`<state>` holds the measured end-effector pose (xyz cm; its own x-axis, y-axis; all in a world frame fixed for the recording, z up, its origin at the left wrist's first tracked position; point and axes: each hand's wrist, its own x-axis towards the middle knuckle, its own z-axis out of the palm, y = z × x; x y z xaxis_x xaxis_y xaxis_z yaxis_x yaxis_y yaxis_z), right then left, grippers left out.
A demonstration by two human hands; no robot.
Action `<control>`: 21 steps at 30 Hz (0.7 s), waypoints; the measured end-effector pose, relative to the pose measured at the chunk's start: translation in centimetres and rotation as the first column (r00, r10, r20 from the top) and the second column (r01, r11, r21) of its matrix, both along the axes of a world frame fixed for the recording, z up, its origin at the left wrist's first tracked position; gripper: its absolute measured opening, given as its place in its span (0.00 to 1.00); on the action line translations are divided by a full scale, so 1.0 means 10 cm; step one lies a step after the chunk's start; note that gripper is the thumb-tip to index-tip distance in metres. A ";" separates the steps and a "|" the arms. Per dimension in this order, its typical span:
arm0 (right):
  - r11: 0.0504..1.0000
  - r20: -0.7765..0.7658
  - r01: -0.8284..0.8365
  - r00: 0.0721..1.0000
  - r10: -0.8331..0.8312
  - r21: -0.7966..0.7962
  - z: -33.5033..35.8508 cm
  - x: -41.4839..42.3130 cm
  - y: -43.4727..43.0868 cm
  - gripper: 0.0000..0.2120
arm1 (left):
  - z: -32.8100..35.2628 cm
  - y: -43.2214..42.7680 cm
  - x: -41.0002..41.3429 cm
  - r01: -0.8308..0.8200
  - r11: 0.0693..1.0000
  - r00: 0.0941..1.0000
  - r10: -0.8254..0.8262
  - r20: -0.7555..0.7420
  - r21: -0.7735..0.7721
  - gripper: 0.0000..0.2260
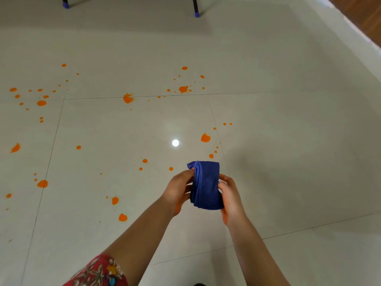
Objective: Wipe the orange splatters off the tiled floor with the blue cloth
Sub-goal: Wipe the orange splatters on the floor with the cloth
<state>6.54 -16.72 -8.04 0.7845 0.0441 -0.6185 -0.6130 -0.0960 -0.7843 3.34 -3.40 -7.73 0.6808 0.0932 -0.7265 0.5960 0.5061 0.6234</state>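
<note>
Up top, a black leg (65, 2) with a blue cap at far upper left, and a second black leg (195, 7) right of centre. In the upper right corner, a brown wooden surface (362, 13) runs diagonally.

Folded blue cloth (206, 184) held up between both grips, over the tiled floor (288, 141). My left grip (179, 188) pinches its left edge, fingers curled. My right grip (231, 195) wraps the right edge, thumb on the cloth face. Orange splatters (127, 98) scattered across several tiles, mostly left and ahead; nearest drops just beyond the cloth. Bright glare spot (175, 143) mid-tile. Two dark furniture legs (195, 7) with blue caps (197, 15) at the far top. Red patterned sleeve (99, 271) on my left arm.
</note>
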 end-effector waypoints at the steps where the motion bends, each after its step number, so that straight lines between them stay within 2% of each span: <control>1: 0.998 0.030 -0.028 0.999 0.030 -0.058 -0.01 -0.01 0.03 0.10 | 0.03 0.04 0.00 0.017 1.000 1.000 -0.018 0.021 0.017 0.11; 2: 0.997 0.040 -0.052 0.998 0.055 -0.053 -0.01 -0.04 0.06 0.09 | 0.04 0.06 -0.01 0.032 0.999 0.999 -0.033 0.036 0.025 0.11; 5: 0.989 -0.055 -0.121 0.991 0.126 0.080 0.03 -0.05 0.13 0.26 | 0.14 0.09 -0.02 0.054 0.997 0.996 -0.058 0.067 0.051 0.11; 6: 0.981 -0.063 -0.156 0.985 0.163 0.112 0.07 -0.05 0.15 0.28 | 0.18 0.11 -0.01 0.077 0.994 0.994 -0.083 0.076 0.078 0.12; 9: 0.964 -0.064 -0.147 0.984 0.165 0.223 0.18 0.00 0.13 0.18 | 0.37 0.24 0.03 0.089 0.989 0.988 -0.104 0.118 0.120 0.13; 13: 0.857 -0.132 -0.015 0.986 0.097 0.515 0.33 0.13 0.02 0.18 | 0.62 0.61 -0.01 -0.063 0.997 0.994 0.058 0.096 0.043 0.14; 16: 0.795 -0.106 -0.058 0.983 0.153 0.603 0.52 0.12 -0.02 0.19 | 0.67 0.86 -0.14 -0.028 0.996 0.999 0.031 0.033 -0.079 0.22; 17: 0.800 -0.101 -0.091 0.977 0.186 0.593 0.51 0.11 -0.04 0.19 | 0.64 0.88 -0.18 0.017 1.000 0.999 -0.016 0.041 -0.024 0.21; 19: 0.830 -0.121 -0.135 0.964 0.235 0.540 0.50 0.04 -0.04 0.21 | 0.54 0.85 -0.26 0.076 0.984 0.995 -0.085 0.047 0.160 0.13; 21: 0.868 -0.170 -0.114 0.960 0.221 0.484 0.44 -0.01 -0.06 0.20 | 0.41 0.75 -0.32 0.042 0.958 0.998 -0.053 0.032 0.284 0.09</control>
<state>6.48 -17.29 -3.63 0.5910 0.4866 -0.6434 -0.7774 0.1305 -0.6153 0.11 4.05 -3.59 0.7164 0.2578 -0.6483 0.5878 0.2776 0.7599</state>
